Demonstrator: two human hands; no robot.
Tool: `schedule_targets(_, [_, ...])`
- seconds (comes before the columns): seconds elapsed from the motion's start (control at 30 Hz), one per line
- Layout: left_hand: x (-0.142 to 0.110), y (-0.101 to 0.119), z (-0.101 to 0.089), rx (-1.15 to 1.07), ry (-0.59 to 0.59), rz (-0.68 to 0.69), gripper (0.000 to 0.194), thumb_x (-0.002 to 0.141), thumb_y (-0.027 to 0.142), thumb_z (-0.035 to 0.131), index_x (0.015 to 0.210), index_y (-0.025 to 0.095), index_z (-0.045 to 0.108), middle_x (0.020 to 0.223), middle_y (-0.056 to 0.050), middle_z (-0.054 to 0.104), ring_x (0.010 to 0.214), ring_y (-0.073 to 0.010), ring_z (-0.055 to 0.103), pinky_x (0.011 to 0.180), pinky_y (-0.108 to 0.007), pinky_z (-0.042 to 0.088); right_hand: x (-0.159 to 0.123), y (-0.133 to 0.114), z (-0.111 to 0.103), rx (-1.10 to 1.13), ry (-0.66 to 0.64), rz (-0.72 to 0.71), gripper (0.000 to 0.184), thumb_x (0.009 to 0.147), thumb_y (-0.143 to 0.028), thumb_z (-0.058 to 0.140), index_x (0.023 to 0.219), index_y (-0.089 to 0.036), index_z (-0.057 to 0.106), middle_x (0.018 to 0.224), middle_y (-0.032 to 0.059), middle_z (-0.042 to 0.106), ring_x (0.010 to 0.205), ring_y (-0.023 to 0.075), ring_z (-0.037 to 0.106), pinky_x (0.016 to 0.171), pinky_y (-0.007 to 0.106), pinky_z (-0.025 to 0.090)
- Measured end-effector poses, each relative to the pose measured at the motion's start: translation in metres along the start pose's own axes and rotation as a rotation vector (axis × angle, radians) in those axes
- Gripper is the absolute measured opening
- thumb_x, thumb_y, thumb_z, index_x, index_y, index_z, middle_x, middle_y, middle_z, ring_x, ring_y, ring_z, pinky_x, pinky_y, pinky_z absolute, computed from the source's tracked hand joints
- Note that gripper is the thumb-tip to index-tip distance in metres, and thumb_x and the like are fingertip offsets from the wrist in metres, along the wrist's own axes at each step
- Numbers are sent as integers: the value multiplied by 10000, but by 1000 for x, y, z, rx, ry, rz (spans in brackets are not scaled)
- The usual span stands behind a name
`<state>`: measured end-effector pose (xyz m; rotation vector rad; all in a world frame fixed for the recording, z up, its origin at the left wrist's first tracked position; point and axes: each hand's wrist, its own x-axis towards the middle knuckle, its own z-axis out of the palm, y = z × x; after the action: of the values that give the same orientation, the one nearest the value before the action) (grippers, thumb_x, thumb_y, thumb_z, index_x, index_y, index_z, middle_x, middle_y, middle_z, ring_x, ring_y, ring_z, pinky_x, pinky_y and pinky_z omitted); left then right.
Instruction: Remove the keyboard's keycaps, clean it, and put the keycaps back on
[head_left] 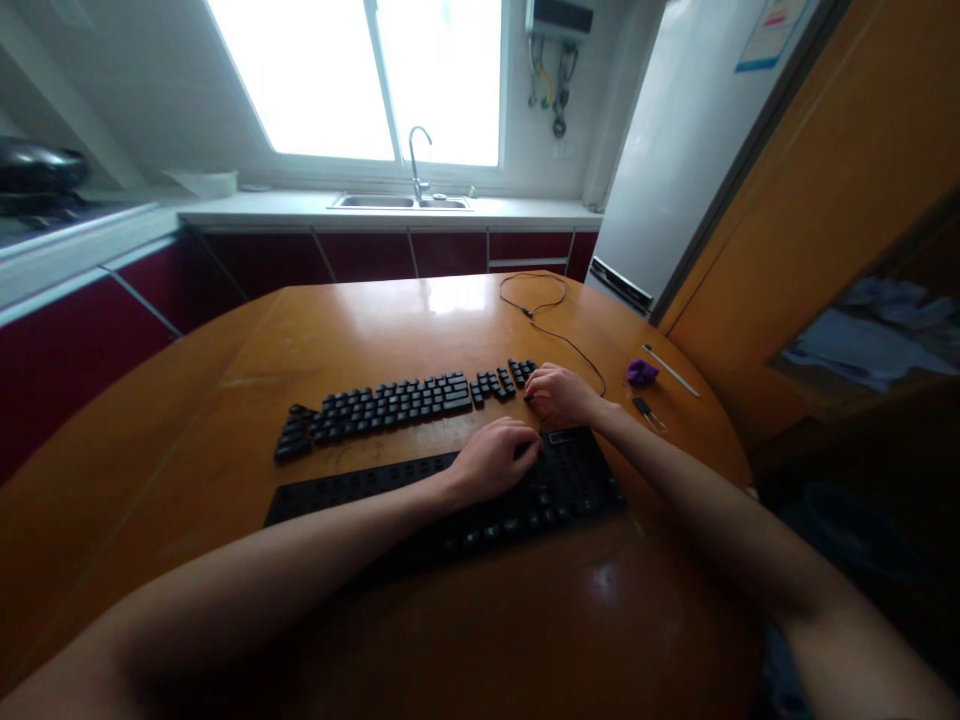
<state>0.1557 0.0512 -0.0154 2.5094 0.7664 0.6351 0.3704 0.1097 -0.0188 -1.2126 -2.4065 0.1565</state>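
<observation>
A black keyboard (581, 480) with most of its keycaps off lies on the wooden table in front of me. My left hand (496, 460) rests over its middle right part, fingers curled down; what lies under the fingertips is hidden. Behind the keyboard, loose black keycaps (390, 408) are laid out in rows like a keyboard layout. At the right end of these rows is my right hand (562, 393), its fingers bent together on a small dark keycap (529, 398). Along the keyboard's front edge, several keycaps (491, 532) are still seated.
The keyboard's cable (570, 345) loops towards the table's far edge. On the right of the table (337, 320) lie a purple cloth-like bundle (641, 373), a thin pale stick (671, 370) and a small wire-ended tool (646, 412). Beyond are a counter with a sink (375, 202) and a fridge (675, 150).
</observation>
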Motion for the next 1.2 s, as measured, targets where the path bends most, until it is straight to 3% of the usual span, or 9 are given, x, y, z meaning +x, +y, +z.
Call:
schedule_targets(0.17, [0, -4, 2, -2, 1, 10, 231, 945, 232, 526, 796, 191, 698, 788, -42, 675, 805, -189, 603, 762, -305, 458, -24, -11, -22, 98, 127, 85, 63, 835, -123, 730, 808, -177, 743, 836, 50, 716, 818, 179, 624, 789, 318, 494])
schedule_targets(0.3, [1, -4, 2, -5, -4, 14, 252, 956, 249, 516, 789, 191, 695, 774, -42, 670, 799, -188, 604, 757, -310, 458, -76, -39, -46, 226, 247, 81, 58, 895, -211, 689, 863, -194, 734, 890, 63, 716, 867, 190, 647, 803, 337, 520])
schedule_targets(0.43, [2, -2, 1, -12, -10, 6, 263, 960, 266, 510, 804, 191, 707, 796, -49, 684, 804, -190, 607, 756, -313, 462, -136, -72, -57, 266, 269, 72, 92, 933, -242, 650, 911, -219, 736, 919, 77, 717, 893, 206, 653, 803, 364, 544])
schedule_targets(0.57, [2, -1, 1, -32, -5, -1, 238, 945, 256, 524, 815, 197, 714, 823, -46, 700, 808, -186, 613, 765, -312, 467, -170, -91, -55, 255, 235, 55, 105, 942, -232, 633, 932, -234, 738, 912, 77, 723, 868, 209, 644, 760, 363, 552])
schedule_targets(0.97, [2, -3, 1, -25, -4, 3, 226, 936, 240, 524, 826, 197, 717, 827, -46, 703, 804, -182, 614, 758, -307, 467, -175, -87, -41, 64, 168, -10, 160, 964, -221, 591, 905, -249, 737, 926, 56, 751, 826, 204, 600, 752, 374, 522])
schedule_targets(1.2, [1, -2, 1, 0, -3, 1, 249, 953, 268, 518, 821, 195, 716, 822, -52, 695, 822, -195, 617, 765, -323, 470, -178, -96, -48, 2, 108, 39, 135, 928, -206, 622, 899, -255, 744, 1051, 87, 689, 976, 242, 583, 821, 412, 542])
